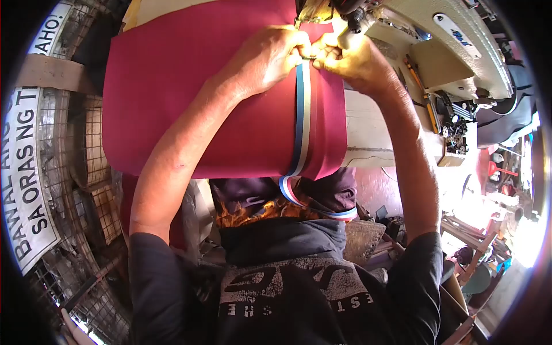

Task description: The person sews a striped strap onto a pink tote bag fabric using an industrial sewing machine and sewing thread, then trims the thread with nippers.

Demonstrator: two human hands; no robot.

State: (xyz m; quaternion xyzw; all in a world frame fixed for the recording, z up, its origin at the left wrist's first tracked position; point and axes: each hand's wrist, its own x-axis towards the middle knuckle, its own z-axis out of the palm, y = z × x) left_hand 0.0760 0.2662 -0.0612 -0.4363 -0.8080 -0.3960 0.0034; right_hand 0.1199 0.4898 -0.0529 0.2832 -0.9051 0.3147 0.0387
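A large dark red sheet of material (172, 115) lies over the machine's bed and hangs toward my lap. Down its right part runs a blue, white and red striped ribbon (302, 109), whose loose end curls over my lap. At the ribbon's upper part, just below the needle area of the sewing machine (402, 40), my left hand (279, 54) pinches the ribbon from the left side. My right hand (339, 54) is closed at the same spot from the right, fingertips nearly touching those of my left hand. Bright lamp light falls on both hands.
The sewing machine's pale body fills the upper right. An orange-handled tool (422, 86) and small metal parts (454, 123) lie beside it. On the left stand a wire grille (57, 155) and a printed sign (29, 172). Wooden pieces and clutter are at the lower right.
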